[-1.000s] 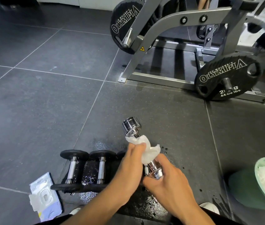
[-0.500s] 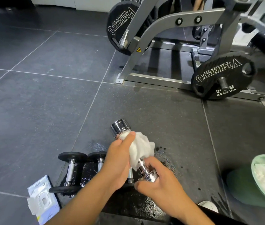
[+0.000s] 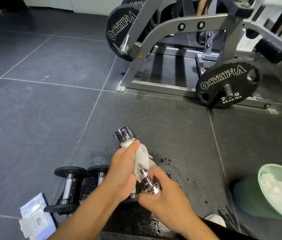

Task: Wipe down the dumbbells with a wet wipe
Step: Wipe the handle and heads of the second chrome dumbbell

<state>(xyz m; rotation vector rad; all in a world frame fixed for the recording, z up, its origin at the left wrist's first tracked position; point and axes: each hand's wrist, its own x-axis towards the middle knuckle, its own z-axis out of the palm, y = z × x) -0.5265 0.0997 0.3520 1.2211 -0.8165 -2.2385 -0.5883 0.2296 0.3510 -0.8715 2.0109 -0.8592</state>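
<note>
We hold one chrome dumbbell tilted toward 11 o'clock above the wet floor: our right hand clasps its near head, our left hand squeezes one wet wipe around the handle. At 9 o'clock lie two black dumbbells.

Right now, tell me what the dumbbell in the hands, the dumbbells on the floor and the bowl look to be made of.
Held dumbbell: polished chromed metal, mirror reflections on its head, knurled handle.
Floor dumbbells: matte black ends, probably rubber or coated iron, with shiny metal handles.
Bowl: pale green, smooth even sheen, likely plastic; it could be glazed ceramic.
</note>
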